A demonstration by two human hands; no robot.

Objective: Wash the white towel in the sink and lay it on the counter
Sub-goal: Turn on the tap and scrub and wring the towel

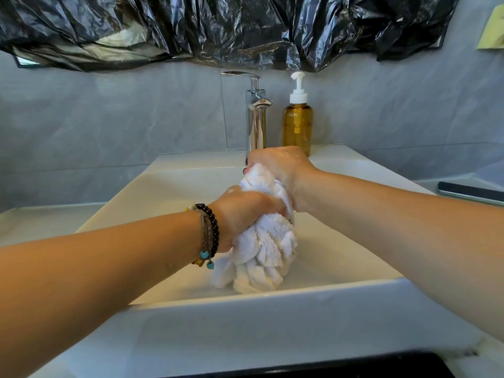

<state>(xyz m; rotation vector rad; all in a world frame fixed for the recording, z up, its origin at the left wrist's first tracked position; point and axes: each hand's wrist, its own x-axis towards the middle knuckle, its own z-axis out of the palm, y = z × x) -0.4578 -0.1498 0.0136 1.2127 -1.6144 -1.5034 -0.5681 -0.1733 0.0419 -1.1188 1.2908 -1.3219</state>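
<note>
While black plastic sheeting [218, 28] hangs across the wall above, the white sink [174, 186] spreads below my arms. Over its basin I hold the white towel [261, 249], bunched into a twisted roll. My right hand [278, 165] grips its upper end, my left hand [245, 214] clenches the middle. Behind stand the chrome faucet [255, 118] and amber soap bottle [297, 124].

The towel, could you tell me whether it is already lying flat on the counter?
No, the towel is bunched and gripped by the left hand and right hand over the sink.
</note>
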